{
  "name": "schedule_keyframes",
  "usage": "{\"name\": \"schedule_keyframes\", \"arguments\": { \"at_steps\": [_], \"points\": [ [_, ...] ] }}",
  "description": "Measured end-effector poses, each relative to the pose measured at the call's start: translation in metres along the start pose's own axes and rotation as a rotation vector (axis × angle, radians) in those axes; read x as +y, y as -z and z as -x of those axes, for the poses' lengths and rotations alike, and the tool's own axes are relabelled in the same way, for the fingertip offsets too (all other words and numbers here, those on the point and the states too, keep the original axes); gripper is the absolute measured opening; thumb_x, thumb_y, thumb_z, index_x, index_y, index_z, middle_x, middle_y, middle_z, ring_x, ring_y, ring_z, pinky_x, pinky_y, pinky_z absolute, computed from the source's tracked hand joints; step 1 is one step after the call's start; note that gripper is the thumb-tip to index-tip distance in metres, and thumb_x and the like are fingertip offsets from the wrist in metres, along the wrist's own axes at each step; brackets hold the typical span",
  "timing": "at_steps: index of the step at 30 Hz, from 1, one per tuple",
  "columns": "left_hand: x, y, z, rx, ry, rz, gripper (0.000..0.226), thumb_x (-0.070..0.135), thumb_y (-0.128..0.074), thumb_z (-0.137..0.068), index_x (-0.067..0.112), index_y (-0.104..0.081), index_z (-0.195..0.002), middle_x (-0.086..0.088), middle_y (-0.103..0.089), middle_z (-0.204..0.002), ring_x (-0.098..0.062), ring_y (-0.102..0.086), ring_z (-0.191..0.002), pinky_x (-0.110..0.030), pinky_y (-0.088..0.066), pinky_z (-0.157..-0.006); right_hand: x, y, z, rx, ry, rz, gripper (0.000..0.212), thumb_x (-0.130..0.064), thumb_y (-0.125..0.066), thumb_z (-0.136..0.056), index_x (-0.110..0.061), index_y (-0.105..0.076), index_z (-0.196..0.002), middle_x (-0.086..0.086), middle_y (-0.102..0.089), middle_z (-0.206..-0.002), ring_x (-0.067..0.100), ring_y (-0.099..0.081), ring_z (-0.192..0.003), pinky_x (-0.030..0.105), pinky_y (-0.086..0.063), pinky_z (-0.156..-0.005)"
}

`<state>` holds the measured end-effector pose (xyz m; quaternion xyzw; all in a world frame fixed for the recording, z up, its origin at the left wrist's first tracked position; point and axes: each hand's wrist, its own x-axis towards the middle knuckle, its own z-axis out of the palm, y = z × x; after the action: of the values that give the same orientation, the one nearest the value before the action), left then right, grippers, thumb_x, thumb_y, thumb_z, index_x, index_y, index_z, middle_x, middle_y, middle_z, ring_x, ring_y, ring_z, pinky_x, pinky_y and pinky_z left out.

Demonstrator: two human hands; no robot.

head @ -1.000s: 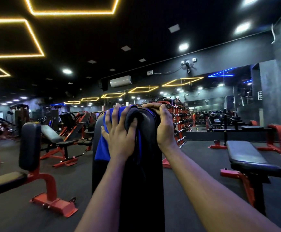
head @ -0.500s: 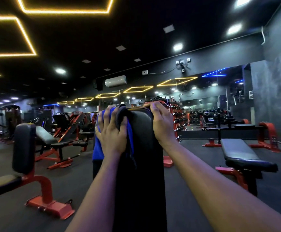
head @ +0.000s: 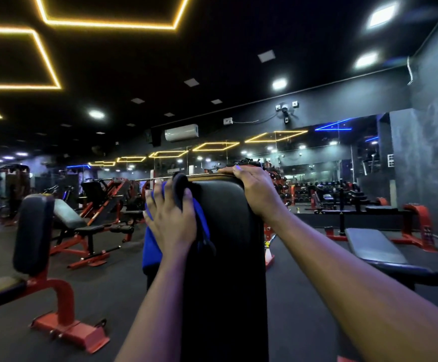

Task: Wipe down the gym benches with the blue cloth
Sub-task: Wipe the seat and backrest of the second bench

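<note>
While on backrest [head: 225,231], blue cloth [head: 151,244] under left hand [head: 172,223]

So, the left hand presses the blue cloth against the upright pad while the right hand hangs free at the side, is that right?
Not quite: the head view shows the right hand on the upright pad, its grip curled over the top edge. The left hand presses the blue cloth against it.
</note>
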<state>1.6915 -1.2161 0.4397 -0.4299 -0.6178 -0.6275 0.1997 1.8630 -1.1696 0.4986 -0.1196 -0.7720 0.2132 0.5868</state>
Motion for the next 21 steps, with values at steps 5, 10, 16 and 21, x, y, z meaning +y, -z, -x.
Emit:
{"name": "schedule_keyframes", "arguments": {
  "at_steps": [5, 10, 16, 21],
  "points": [
    [-0.001, 0.007, -0.015, 0.021, 0.123, 0.034, 0.057, 0.052, -0.036, -0.1, 0.028, -0.03, -0.152, 0.002, -0.02, -0.162, -0.02, -0.01, -0.15, -0.05, -0.006, -0.121, -0.002, -0.001, 0.0, 0.031, -0.018, -0.004, 0.042, -0.022, -0.037, -0.106, 0.005, -0.069, -0.103, 0.035, -0.063, -0.091, 0.047, -0.056, -0.077, 0.05, -0.043, -0.065],
    [0.015, -0.004, 0.042, -0.014, -0.119, -0.011, 0.058, 0.058, -0.031, -0.093, 0.048, -0.021, -0.15, 0.016, -0.005, -0.163, -0.012, 0.006, -0.151, -0.042, 0.006, -0.121, -0.001, -0.002, 0.001, 0.039, -0.031, -0.042, 0.042, -0.026, -0.039, -0.105, 0.004, -0.07, -0.103, 0.035, -0.063, -0.091, 0.049, -0.056, -0.077, 0.052, -0.045, -0.065],
    [0.019, 0.003, 0.01, -0.08, -0.422, -0.004, 0.055, 0.06, -0.034, -0.089, 0.053, -0.034, -0.143, 0.023, -0.018, -0.159, -0.004, 0.002, -0.149, -0.037, 0.005, -0.121, 0.001, -0.003, -0.001, 0.067, -0.04, -0.097, 0.04, -0.031, -0.041, -0.096, -0.016, -0.078, -0.101, 0.009, -0.076, -0.092, 0.033, -0.069, -0.091, 0.055, -0.049, -0.092],
    [-0.007, 0.009, -0.021, -0.019, -0.377, 0.064, 0.052, 0.056, -0.036, -0.091, 0.037, -0.048, -0.137, 0.012, -0.04, -0.15, -0.012, -0.024, -0.145, -0.044, -0.014, -0.12, -0.002, -0.002, 0.003, 0.064, -0.059, -0.085, 0.04, -0.024, -0.038, -0.103, -0.014, -0.077, -0.104, 0.006, -0.076, -0.092, 0.031, -0.068, -0.092, 0.05, -0.051, -0.091]
  ]
}}
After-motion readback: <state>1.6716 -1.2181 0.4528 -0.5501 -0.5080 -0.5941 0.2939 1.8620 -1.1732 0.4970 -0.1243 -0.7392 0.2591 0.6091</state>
